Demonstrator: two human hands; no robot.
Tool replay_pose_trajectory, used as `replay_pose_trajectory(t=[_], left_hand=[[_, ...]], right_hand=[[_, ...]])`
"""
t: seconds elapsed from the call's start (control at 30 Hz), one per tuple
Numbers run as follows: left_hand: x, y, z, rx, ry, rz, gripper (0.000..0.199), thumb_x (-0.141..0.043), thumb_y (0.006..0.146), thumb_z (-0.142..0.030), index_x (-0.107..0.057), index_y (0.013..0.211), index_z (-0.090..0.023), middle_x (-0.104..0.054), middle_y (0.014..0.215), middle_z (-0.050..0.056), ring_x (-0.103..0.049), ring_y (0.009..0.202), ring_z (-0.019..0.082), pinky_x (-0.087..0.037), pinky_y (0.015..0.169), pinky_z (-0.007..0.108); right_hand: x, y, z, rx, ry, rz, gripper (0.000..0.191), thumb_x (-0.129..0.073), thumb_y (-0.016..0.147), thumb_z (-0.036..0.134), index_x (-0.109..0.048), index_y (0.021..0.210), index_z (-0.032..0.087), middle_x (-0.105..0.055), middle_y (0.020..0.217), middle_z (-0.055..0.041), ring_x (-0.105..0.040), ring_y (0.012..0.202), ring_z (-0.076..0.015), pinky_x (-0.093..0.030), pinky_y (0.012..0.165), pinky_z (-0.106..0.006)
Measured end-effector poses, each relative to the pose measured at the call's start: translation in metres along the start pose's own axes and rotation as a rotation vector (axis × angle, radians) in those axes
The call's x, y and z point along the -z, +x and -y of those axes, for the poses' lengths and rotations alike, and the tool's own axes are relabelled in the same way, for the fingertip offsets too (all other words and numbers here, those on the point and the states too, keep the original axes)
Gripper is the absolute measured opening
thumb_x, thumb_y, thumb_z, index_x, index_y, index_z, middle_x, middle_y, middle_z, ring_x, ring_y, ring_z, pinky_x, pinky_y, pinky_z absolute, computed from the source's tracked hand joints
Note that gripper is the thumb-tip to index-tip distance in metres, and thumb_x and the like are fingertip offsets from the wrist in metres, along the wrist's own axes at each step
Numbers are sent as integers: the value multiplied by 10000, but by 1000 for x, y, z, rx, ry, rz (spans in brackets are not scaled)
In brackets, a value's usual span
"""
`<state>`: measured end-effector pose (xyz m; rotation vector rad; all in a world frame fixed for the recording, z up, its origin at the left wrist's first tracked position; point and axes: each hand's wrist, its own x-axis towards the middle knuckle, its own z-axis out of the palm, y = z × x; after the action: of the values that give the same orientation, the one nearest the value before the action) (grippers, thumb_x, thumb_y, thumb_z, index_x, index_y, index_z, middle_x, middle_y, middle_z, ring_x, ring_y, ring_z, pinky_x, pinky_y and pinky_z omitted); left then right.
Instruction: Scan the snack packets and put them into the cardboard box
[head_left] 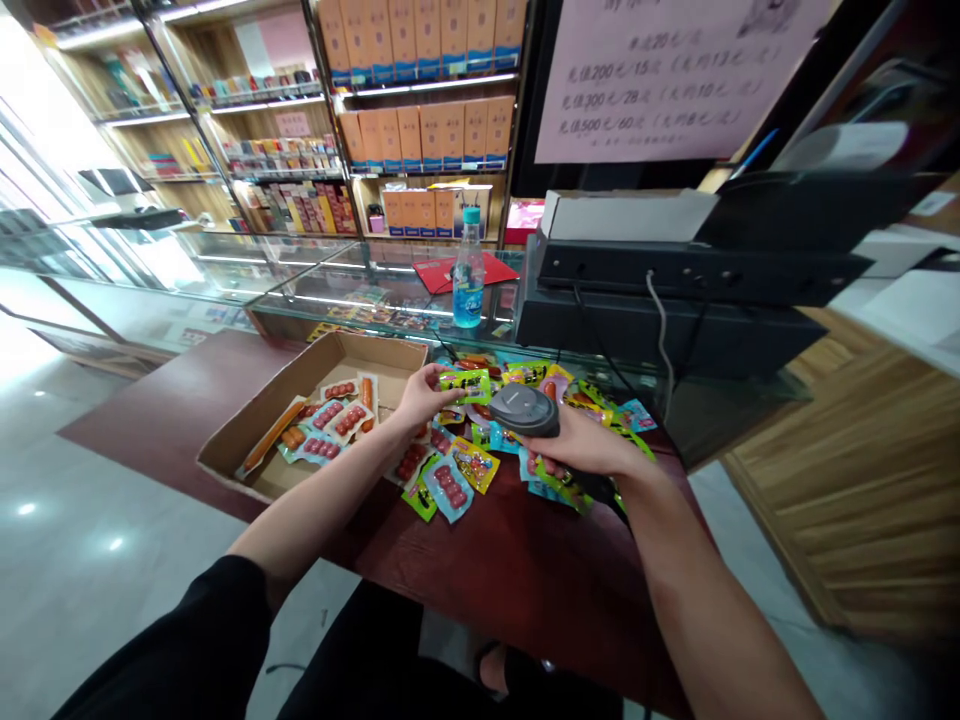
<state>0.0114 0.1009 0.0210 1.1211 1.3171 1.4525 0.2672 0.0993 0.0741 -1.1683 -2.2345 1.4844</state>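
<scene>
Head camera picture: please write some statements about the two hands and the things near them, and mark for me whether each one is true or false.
1. The right hand holds a dark scanner. True.
2. The left hand holds a green packet. True.
3. The cardboard box is closed. False: the cardboard box is open, and sausage packets lie in it.
4. The bottle stands on the glass counter. True.
5. The cap of the bottle is red. False: the cap is blue-green.
</scene>
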Motion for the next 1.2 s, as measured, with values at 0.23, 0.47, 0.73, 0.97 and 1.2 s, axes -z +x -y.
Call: replay_pose_trajectory(t=[0.23, 0.47, 0.73, 0.97, 1.2], left_hand=[[49, 1, -46, -114, 103, -81, 476, -864, 516, -234, -597, 901, -147, -685, 858, 37, -642, 752, 148, -518, 770, 322], [171, -22, -84, -171, 312, -464, 426, -864, 484, -235, -593, 801, -146, -639, 700, -5, -587, 638, 116, -484, 656, 251], [141, -25, -61, -249, 434, -311, 332, -832, 539, -321, -647, 761, -158, -644, 737, 16, -580, 676, 129, -472, 656, 239], [30, 3, -20, -298, 490, 12, 234, -747, 661, -324, -667, 827, -180, -666, 813, 33, -605, 762, 162, -483, 686, 257], [-25, 7, 13, -475, 1020, 415, 380, -584, 701, -98, -691, 1054, -189, -624, 1044, 108, -562, 1003, 263, -443, 882, 374]], right_hand=[[0, -3, -1, 48, 20, 26, 242, -663, 769, 427, -556, 772, 210, -584, 499, 14, -537, 409, -154, -442, 404, -278], [-1, -3, 2, 81, -21, 22, 304, -649, 766, 494, -555, 696, 212, -585, 484, -4, -519, 391, -152, -437, 401, -292], [0, -4, 2, 78, 26, -1, 296, -674, 744, 483, -578, 774, 204, -590, 484, 10, -531, 400, -148, -440, 384, -271], [13, -8, -1, 73, 16, -33, 266, -668, 765, 435, -554, 711, 201, -582, 482, 9, -539, 423, -147, -454, 440, -276], [17, -5, -3, 53, 3, -92, 190, -669, 761, 372, -587, 751, 201, -585, 519, 11, -563, 456, -158, -458, 464, -275]])
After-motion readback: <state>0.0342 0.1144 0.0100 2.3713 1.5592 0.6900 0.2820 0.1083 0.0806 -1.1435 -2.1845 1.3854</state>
